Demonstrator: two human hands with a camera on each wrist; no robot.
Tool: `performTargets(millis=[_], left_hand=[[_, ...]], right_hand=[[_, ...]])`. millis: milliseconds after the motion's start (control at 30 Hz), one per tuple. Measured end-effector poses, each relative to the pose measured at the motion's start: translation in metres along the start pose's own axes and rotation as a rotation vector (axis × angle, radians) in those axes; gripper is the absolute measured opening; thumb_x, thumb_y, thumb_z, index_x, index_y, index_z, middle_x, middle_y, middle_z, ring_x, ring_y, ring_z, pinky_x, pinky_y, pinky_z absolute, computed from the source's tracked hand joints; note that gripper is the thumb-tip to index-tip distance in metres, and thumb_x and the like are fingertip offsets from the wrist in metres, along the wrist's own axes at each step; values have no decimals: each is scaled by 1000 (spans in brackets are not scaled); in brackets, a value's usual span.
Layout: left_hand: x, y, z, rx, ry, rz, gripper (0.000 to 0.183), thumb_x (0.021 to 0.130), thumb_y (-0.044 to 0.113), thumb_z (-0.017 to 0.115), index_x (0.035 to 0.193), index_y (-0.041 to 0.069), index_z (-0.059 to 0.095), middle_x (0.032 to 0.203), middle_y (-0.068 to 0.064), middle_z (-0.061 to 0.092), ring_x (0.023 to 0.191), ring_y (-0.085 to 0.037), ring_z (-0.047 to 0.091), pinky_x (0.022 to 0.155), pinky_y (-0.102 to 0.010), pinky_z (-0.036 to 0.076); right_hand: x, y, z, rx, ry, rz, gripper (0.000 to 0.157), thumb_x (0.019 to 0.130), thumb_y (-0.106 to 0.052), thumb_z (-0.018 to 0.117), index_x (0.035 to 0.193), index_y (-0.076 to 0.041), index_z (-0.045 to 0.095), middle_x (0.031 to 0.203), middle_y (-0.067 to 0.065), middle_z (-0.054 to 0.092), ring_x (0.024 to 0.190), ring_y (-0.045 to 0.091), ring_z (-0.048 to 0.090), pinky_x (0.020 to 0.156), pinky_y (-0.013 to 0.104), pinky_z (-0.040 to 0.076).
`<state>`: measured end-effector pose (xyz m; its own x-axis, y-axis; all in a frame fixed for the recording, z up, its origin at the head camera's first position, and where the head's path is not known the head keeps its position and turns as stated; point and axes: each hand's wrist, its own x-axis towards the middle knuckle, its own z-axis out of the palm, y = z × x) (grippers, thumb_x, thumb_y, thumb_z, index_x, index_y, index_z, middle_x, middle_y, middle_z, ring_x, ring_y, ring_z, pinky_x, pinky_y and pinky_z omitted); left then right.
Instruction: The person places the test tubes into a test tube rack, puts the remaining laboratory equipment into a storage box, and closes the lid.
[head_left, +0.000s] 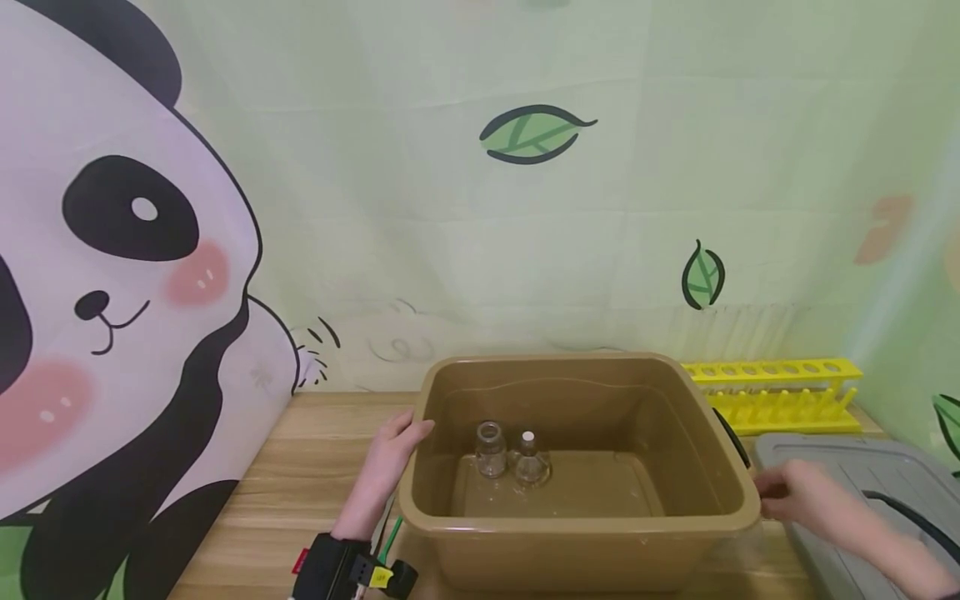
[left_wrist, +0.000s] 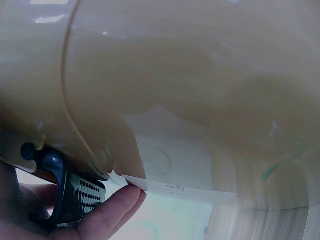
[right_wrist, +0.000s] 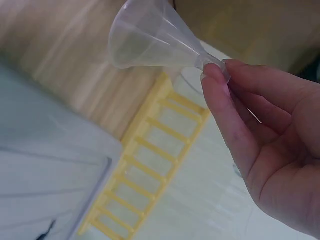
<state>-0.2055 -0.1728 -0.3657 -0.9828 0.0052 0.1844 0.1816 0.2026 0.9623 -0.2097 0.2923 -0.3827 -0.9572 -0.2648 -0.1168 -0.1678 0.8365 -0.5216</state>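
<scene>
A brown plastic bin [head_left: 570, 546] stands on the wooden table. My left hand [head_left: 390, 454] grips its left side near the rim, the fingers about a black latch handle [left_wrist: 60, 172]. At the bin's right side, my right hand [head_left: 810, 500] pinches a clear plastic funnel [right_wrist: 150, 42] by its narrow stem between thumb and fingers. The wide mouth of the funnel points away from the palm. Inside the bin, at the left, stand a clear glass jar [head_left: 491, 454] and a squat glass vessel [head_left: 532, 468] with a white top.
A yellow test tube rack [head_left: 772, 371] with clear tubes stands behind the bin at the right. The grey lid [head_left: 900, 475] with a black handle lies right of the bin. A green strip [head_left: 391, 540] lies by the left wrist. A panda-print cloth [head_left: 420, 208] hangs behind.
</scene>
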Motion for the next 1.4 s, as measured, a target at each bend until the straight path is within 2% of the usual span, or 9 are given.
performTargets(millis=[133,300,400,633,733,900,1100,1200,1400], left_hand=[[0,0,0,10,7,-4,34,92,15,49,116,-8,55,108,-18,50,91,-32,56,70,-35,48],[0,1,0,0,6,-3,35,92,15,50,117,-8,54,108,-19,50,90,-33,57,69,-35,49],[0,1,0,-7,2,0,35,92,15,49,117,-9,54,109,-19,50,89,-34,57,69,-36,49],[0,1,-1,-8,13,-10,33,91,15,50,115,-8,56,108,-19,50,90,-33,57,70,-35,48],[0,1,0,-3,15,-6,33,91,15,50,114,-8,56,108,-19,50,91,-33,56,70,-35,48],[0,1,0,2,16,-4,34,91,16,50,115,-8,56,108,-19,50,92,-32,56,71,-35,48],[1,1,0,11,25,-2,33,91,15,50,115,-8,56,109,-18,50,94,-31,54,72,-36,48],[1,1,0,11,26,4,32,91,14,50,114,-8,56,107,-18,51,92,-32,56,72,-36,48],[1,1,0,10,22,7,33,91,14,50,115,-8,56,108,-19,50,96,-32,53,74,-38,47]], right_hand=[[-4,2,-18,-67,36,-35,4,77,1,66,81,2,66,74,4,62,64,16,57,54,28,48],[-8,2,-48,-76,80,-12,9,79,4,62,87,7,65,78,9,64,68,21,60,57,32,49],[-10,-1,-62,-101,130,-32,11,80,3,61,89,10,64,78,11,64,69,23,61,57,33,49],[-13,-20,-88,-187,260,-76,15,80,-1,64,89,11,64,78,16,63,67,28,60,54,38,48],[-14,-31,-97,-230,330,-102,17,80,-5,66,89,10,65,77,16,64,65,28,59,51,36,46],[-14,-51,-108,-251,412,-159,22,83,-12,65,92,8,65,77,14,65,67,29,59,52,36,45],[-12,-79,-116,-250,402,-197,26,85,-20,64,98,2,66,87,14,65,77,33,59,63,47,44],[-10,-93,-117,-241,392,-219,28,85,-23,63,101,0,67,90,12,65,78,31,59,65,48,44],[1,-120,-111,-251,416,-378,18,82,-15,67,97,-6,69,86,2,65,81,27,60,67,44,45]])
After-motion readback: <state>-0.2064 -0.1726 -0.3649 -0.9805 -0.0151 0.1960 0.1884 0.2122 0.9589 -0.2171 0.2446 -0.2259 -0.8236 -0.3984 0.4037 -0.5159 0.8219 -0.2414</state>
